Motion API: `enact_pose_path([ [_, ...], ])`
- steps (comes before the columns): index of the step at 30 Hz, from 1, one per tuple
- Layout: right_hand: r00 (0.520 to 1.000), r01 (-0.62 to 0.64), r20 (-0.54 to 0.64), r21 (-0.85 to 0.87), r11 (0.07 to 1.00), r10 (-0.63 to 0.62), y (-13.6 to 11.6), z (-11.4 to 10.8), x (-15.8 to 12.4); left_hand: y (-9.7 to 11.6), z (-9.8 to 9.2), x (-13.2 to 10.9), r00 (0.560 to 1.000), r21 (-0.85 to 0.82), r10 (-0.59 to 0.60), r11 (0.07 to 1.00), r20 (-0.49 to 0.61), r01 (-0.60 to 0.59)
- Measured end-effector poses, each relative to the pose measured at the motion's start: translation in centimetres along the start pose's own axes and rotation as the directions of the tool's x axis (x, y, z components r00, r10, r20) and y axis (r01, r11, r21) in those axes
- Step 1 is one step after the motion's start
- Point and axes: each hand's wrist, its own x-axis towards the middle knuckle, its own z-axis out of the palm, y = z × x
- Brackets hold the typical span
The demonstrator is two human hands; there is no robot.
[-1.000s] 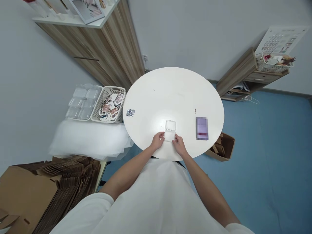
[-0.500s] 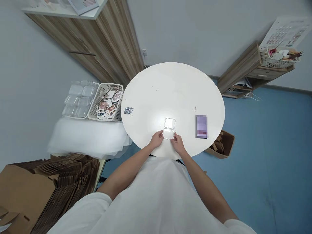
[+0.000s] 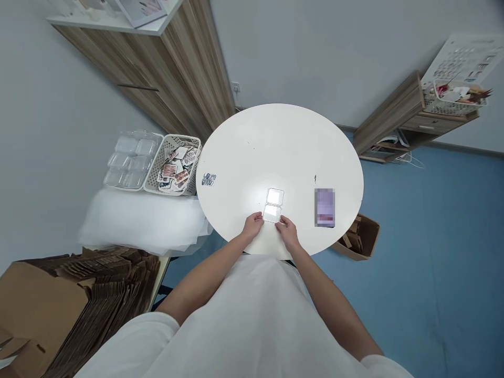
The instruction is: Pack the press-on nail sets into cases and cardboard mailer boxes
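Observation:
A small clear plastic case [image 3: 272, 212] lies unfolded on the white oval table [image 3: 291, 142], its lid half on the far side. My left hand [image 3: 252, 225] is at the near half's left edge, fingers curled in and pressed together at the rim. At the right corner of the same half, my right hand [image 3: 287, 230] has its thumb and fingertips closed on the edge. To the left on the table sits a small patterned piece [image 3: 208, 179]. A purple pixelated rectangular item [image 3: 325, 208] lies to the right.
Left of the table are a white basket of printed cards [image 3: 173, 165], a basket of clear cases [image 3: 129, 160], translucent sheets [image 3: 145, 220] and stacked cardboard [image 3: 106, 299]. An open cardboard box [image 3: 364, 239] stands on the floor at the right.
The view has shifted slightly. The unfolded case sits a little farther from my body relative to my hands, which keep nearly the same pose at its near half.

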Motion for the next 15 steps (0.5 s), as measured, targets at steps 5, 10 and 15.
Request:
enact_pose_path([
  [5,1.0,0.004,0.012,0.017,1.0,-0.004,-0.57,-0.06,0.41,0.75,0.13,0.1,1.0,-0.008,0.017,1.0,0.004,-0.017],
  [10,0.999,0.019,0.03,0.045,0.999,-0.021,-0.8,-0.13,0.3,0.97,0.08,0.0,1.0,-0.008,0.011,1.0,0.001,-0.011],
  [15,0.999,-0.035,0.019,0.055,0.998,0.034,-0.98,-0.23,0.06,0.57,-0.12,0.06,1.0,-0.033,-0.002,0.999,0.007,0.002],
])
